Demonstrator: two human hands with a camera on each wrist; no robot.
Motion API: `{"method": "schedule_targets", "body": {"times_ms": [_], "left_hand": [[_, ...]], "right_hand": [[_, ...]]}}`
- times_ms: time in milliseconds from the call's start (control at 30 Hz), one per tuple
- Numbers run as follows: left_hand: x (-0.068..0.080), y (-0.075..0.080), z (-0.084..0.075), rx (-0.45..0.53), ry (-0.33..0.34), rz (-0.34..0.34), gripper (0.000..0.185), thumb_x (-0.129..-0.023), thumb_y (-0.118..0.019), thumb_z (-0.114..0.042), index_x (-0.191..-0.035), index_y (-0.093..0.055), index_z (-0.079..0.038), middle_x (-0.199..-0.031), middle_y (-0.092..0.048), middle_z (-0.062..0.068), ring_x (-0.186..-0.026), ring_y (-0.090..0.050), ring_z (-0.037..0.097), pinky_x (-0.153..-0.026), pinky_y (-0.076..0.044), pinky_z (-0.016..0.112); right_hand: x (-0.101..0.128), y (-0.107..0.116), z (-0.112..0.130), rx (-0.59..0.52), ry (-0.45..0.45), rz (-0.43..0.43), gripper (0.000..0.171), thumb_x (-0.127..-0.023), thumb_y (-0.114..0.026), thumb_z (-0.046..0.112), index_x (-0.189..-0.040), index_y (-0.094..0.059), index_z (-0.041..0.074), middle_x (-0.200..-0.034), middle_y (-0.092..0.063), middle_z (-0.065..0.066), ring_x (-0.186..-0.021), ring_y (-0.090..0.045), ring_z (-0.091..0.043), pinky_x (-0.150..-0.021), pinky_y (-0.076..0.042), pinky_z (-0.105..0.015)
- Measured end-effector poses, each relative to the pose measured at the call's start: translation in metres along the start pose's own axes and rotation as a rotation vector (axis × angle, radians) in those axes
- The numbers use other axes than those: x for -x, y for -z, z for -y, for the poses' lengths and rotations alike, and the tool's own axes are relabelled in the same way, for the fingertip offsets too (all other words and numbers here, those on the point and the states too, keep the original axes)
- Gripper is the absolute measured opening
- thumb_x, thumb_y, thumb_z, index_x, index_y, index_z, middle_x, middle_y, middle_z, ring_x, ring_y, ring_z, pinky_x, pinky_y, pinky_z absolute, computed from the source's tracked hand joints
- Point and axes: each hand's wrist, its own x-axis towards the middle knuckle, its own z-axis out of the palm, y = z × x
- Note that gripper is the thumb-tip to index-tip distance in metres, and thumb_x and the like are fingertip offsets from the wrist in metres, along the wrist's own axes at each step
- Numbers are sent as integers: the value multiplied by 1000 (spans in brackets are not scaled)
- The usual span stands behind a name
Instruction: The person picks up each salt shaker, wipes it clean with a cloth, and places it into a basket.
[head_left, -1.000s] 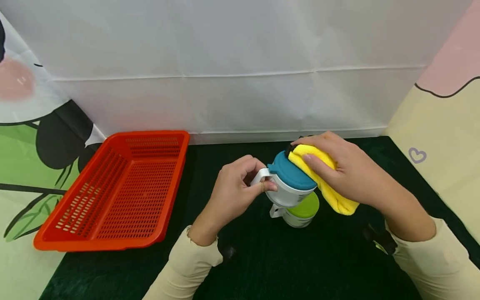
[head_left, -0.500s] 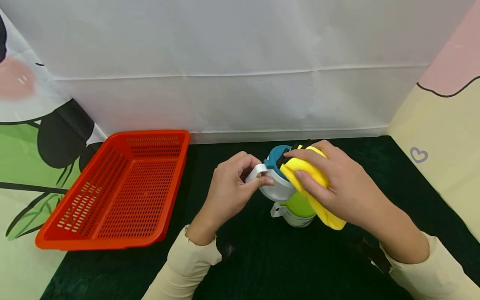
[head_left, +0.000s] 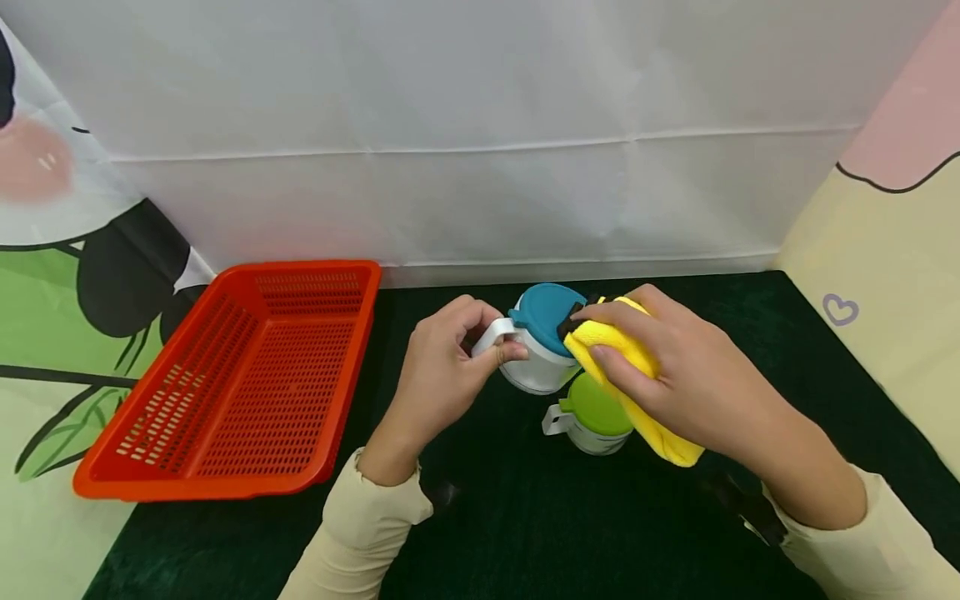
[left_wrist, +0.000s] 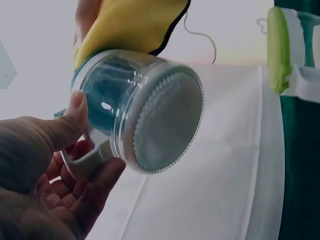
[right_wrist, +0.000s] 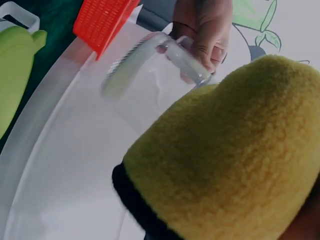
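The fingers of our left hand (head_left: pixel 435 367) pinch the blue-lidded jar (head_left: pixel 543 333) by its handle (head_left: pixel 492 332); our right hand (head_left: pixel 675 371) grips a yellow cloth (head_left: pixel 626 337). Hard rubbing could twist the jar loose.

Blue lid (head_left: pixel 544 312) partly out of sight behind yellow cloth (head_left: pixel 618 347) (green-lidded jar (left_wrist: pixel 294 52) incomplete in left wrist view).

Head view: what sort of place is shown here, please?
Probably a makeshift tabletop work space, perhaps staged; I cannot be certain. A dark green cloth covers the surface, a creased white backdrop rises behind it, and a cartoon-printed sheet borders the left side.
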Motion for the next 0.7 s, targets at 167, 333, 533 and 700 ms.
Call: {"method": "schedule_targets", "body": {"times_ms": [167,333,533,700], "left_hand": [[0,9,-2,38,1,18,21,-87,-85,-17,-98,-69,-11,-92,-60,0,-75,-54,17,-62,-52,30],[2,13,-4,90,22,45,19,-88,-85,-16,-96,-68,-12,-95,-61,-1,-80,-56,18,-64,-53,32],[2,22,-4,86,17,18,21,-87,-85,-15,-98,-68,-9,-94,-61,1,-80,-57,20,-63,-55,35],[6,45,-3,60,35,-33,23,-86,-85,-12,-100,-68,-7,-94,-62,4,-80,-58,20,-67,-59,34]], "right_hand": [[4,-1,-16,-112,4,-50,35,-107,-57,31,-142,-58,30,-118,-56,-6,-80,-55,-20,-62,-53,-32],[1,-13,-36,-487,50,-89,33,-110,-49,18,-143,-55,20,-105,-60,-6,-70,-61,-23,-58,-57,-33],[3,-15,-56,-1038,86,18,34,-114,-33,14,-146,-46,14,-101,-60,-11,-70,-70,-24,-60,-61,-34],[12,-11,-64,-1142,54,62,35,-114,-31,16,-147,-44,18,-103,-61,-9,-75,-72,-23,-62,-62,-35]]}}
